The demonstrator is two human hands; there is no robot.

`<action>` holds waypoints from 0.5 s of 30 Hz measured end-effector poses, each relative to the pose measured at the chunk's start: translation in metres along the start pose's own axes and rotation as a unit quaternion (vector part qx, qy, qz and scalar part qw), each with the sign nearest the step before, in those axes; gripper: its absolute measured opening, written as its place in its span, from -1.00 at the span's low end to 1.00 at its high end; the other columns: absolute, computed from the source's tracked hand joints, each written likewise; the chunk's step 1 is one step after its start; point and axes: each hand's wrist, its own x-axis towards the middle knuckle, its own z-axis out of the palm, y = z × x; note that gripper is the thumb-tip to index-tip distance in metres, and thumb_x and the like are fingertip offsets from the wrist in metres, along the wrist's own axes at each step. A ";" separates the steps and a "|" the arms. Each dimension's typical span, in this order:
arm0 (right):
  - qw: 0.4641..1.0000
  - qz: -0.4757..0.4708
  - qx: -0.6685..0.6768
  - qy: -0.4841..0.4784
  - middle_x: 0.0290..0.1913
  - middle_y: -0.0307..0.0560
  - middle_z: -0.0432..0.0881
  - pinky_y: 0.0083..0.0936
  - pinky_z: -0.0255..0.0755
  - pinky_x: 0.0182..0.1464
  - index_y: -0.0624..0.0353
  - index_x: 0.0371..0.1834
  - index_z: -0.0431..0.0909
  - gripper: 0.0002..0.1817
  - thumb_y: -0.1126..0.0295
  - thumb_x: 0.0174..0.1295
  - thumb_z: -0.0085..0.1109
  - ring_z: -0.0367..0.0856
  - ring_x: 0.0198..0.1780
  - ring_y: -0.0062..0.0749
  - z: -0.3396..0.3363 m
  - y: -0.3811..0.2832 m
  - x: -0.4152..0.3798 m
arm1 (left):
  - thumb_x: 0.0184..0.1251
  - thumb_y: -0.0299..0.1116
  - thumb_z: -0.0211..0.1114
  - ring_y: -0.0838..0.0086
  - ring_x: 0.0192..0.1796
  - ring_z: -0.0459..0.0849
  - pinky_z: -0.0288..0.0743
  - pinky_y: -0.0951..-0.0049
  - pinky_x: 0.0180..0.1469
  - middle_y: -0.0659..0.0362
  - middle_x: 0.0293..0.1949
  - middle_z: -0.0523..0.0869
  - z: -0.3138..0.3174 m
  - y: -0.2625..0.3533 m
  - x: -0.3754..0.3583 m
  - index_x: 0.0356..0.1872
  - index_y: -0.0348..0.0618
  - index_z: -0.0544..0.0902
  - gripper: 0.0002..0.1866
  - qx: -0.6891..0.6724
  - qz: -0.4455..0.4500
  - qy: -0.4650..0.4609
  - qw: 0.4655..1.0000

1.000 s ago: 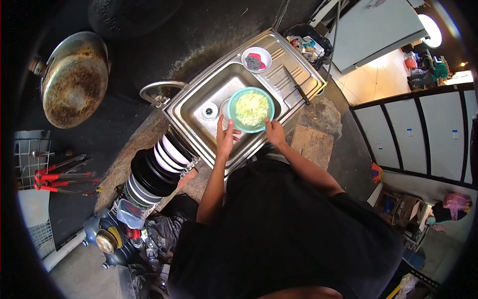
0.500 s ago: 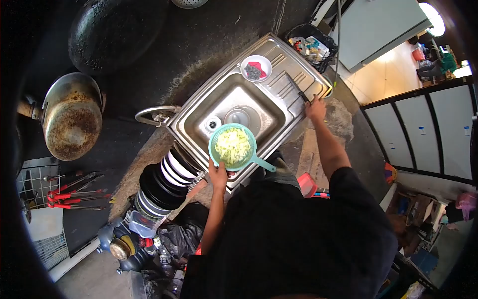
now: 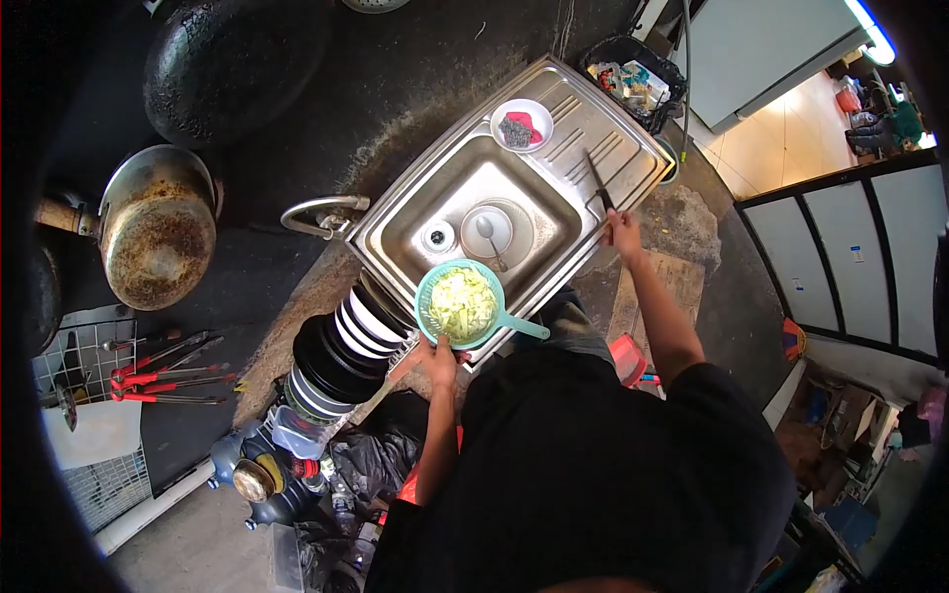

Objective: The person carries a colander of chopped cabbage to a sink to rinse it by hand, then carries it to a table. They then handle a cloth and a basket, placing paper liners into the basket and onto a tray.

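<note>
The left hand (image 3: 441, 364) is clamped on the rim of a turquoise plastic strainer (image 3: 425, 314) of pale green chopped pieces (image 3: 462, 302), at the sink's near edge. The right hand (image 3: 624, 237), well apart, appears closed on the black handle of 1 knife (image 3: 602, 191). 1 metal spoon (image 3: 485, 228) lies in the stainless-steel sink (image 3: 552, 219); 1 white round bowl (image 3: 534, 108) sits beside the basin.

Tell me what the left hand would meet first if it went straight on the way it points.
The turquoise colander, whose rim the left hand seems to touch; beyond, probably the steel sink, though depth is unclear.
</note>
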 end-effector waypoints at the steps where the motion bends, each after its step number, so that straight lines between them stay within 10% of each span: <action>1: 0.999 -0.006 0.033 -0.003 -0.59 -0.19 0.48 -0.53 0.38 -0.55 0.12 -0.29 0.37 -0.72 0.14 0.36 0.09 0.48 -0.61 -0.44 0.006 -0.004 -0.029 | 0.41 -0.44 0.00 0.44 -0.71 0.57 0.35 0.55 -0.73 0.05 -0.48 0.65 0.007 0.007 -0.003 0.32 -0.23 0.18 -0.52 -0.019 0.002 0.004 1.000; 7: 0.985 -0.152 -0.003 0.078 -0.59 -0.22 0.44 -0.60 0.26 -0.59 0.17 -0.21 0.36 -0.75 0.20 0.41 0.02 0.39 -0.63 -0.57 -0.005 0.030 -0.142 | 0.37 -0.48 -0.01 0.44 -0.73 0.57 0.35 0.54 -0.77 0.04 -0.48 0.65 0.045 0.019 0.000 0.33 -0.22 0.20 -0.50 -0.025 0.008 -0.034 0.999; 9: 0.909 -0.307 -0.206 0.192 -0.58 -0.29 0.37 -0.61 0.23 -0.57 0.09 -0.24 0.33 -0.81 0.23 0.44 -0.04 0.33 -0.60 -0.61 -0.015 0.014 -0.166 | 0.34 -0.50 -0.01 0.42 -0.72 0.59 0.37 0.54 -0.77 0.00 -0.45 0.67 0.067 0.032 0.002 0.25 -0.21 0.27 -0.56 -0.012 0.021 -0.067 0.997; 15: 0.984 -0.053 0.152 0.075 -0.56 -0.32 0.39 -0.61 0.25 -0.46 0.11 -0.22 0.39 -0.81 0.24 0.44 -0.02 0.35 -0.54 -0.62 -0.076 0.007 -0.159 | 0.32 -0.50 -0.03 0.43 -0.70 0.59 0.42 0.55 -0.73 0.02 -0.44 0.67 0.159 0.069 -0.002 0.21 -0.21 0.30 -0.59 0.043 0.064 -0.171 0.982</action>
